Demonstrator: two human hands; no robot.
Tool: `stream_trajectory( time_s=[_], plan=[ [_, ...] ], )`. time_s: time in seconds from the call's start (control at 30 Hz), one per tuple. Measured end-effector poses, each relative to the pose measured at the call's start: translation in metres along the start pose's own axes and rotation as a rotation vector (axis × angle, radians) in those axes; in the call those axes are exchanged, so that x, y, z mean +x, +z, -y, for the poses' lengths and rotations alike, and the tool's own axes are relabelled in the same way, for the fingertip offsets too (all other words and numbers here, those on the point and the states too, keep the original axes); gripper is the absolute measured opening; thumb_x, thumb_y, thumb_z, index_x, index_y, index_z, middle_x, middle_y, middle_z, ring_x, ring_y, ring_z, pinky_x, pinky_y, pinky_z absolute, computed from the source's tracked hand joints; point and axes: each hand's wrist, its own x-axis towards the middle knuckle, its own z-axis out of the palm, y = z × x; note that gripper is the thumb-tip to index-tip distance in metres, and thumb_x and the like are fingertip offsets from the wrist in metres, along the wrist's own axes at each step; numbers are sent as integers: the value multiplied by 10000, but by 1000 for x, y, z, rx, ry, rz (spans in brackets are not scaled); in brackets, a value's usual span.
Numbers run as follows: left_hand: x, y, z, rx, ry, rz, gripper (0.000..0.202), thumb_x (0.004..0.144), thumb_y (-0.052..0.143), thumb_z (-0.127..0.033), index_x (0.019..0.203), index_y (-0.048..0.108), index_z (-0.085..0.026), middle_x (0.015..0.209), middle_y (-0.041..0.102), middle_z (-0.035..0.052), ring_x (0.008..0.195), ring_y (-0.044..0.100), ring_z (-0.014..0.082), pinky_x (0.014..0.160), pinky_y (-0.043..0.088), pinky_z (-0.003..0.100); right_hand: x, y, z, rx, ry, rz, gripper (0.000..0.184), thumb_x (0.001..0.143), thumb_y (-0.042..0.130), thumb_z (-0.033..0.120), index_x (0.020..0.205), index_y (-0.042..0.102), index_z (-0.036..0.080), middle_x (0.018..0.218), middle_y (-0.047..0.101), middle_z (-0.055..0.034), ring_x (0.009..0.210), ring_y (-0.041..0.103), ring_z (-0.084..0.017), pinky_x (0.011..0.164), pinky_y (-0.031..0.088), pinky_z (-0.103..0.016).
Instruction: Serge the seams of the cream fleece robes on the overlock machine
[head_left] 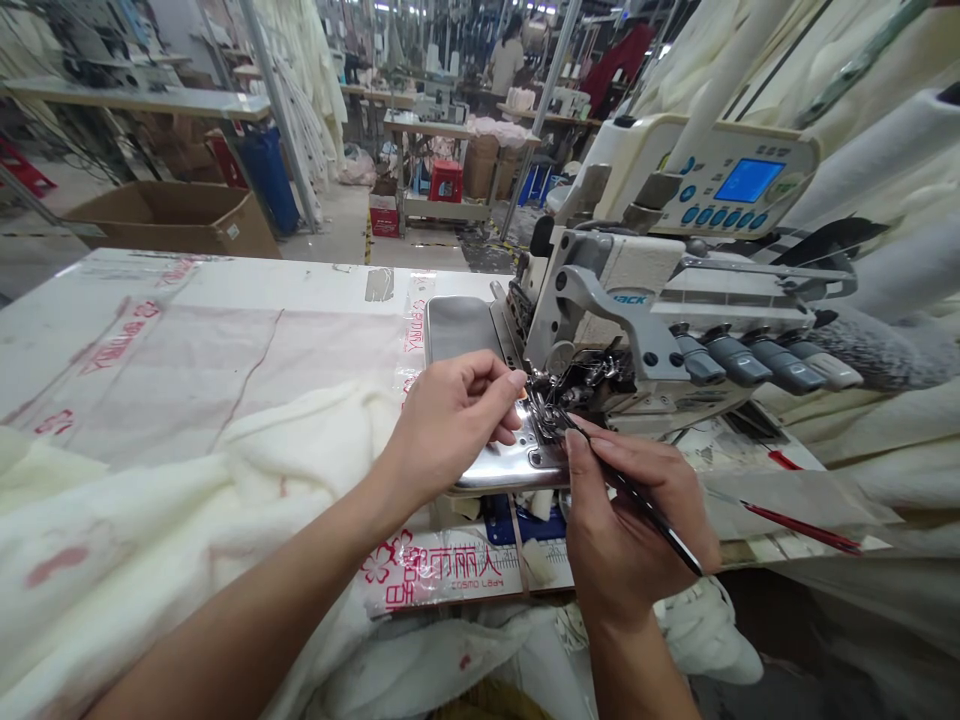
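Nearest, heaped at the near left edge of the worktop [225,340]: cream fleece fabric [150,540], with faint pink marks. Just beyond, reaching in from the near edge: both forearms.

Right hand [622,520], near right of centre: fingers [581,455] pressed together, pinching a slim dark tool [645,510]. Long axis slanted, with the tip pointing far-left into the needle area and the blunt end sticking out near-right past the knuckles.

Left hand [450,425], just left of it: resting over the shiny metal plate [510,465], thumb and forefinger tips closed together beside the presser foot. Too small to tell what sits in the pinch. The two hands are close, not touching.

Right of the hands, lying flat on a clear sheet: a red pen-like stick [802,528], long axis left to right.

Behind the hands: a grey-white sewing machine [637,300], with a row of grey knobs on its right side and a control panel [739,180] with a blue screen on top.

Far left, on the floor: an open cardboard box [172,215], flaps up, contents not visible. Farther back: a red stool [446,180] under another bench, and a person [508,55] standing turned away.
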Motion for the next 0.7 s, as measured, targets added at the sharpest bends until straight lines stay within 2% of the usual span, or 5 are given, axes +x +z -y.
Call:
stream_trajectory(
  time_s=[0.2, 0.3, 0.43, 0.57, 0.7],
  plan=[
    [-8, -1, -7, -41, -35, -2, 253, 856, 531, -363, 713, 579, -160, 618, 632, -7, 526, 614, 74, 512, 507, 159, 9, -10, -2, 353, 382, -143, 180, 676, 714, 39, 727, 579, 147, 735, 625, 0, 671, 658, -164, 555, 605, -319],
    [-18, 5, -16, -28, -131, 83, 277, 857, 529, -380, 738, 626, -149, 706, 678, 36, 601, 646, 92, 503, 499, 152, 17, -29, -1, 574, 486, -99, 170, 705, 685, 46, 727, 557, 156, 724, 610, 9, 664, 665, -158, 521, 604, -287],
    [-27, 22, -25, -213, -342, 238, 275, 841, 562, -384, 854, 650, -124, 864, 706, 107, 699, 687, 135, 566, 544, 196, 15, -52, 4, 697, 449, 67, 189, 739, 617, -5, 787, 560, 168, 750, 615, 0, 706, 671, -171, 567, 602, -307],
    [-32, 40, -30, -436, -439, 90, 200, 755, 690, -303, 800, 624, -119, 780, 704, 75, 632, 672, 103, 538, 523, 156, 5, -62, 14, 681, 322, 173, 261, 718, 596, -63, 830, 568, 171, 792, 636, -12, 775, 675, -189, 687, 593, -359],
    [-38, 49, -28, -355, -338, -36, 182, 717, 727, -262, 756, 616, -122, 627, 674, 22, 531, 629, 79, 521, 504, 149, 2, -83, 18, 648, 250, 241, 271, 720, 600, -47, 876, 575, 174, 847, 658, -27, 804, 674, -201, 709, 578, -378]
  ],
)
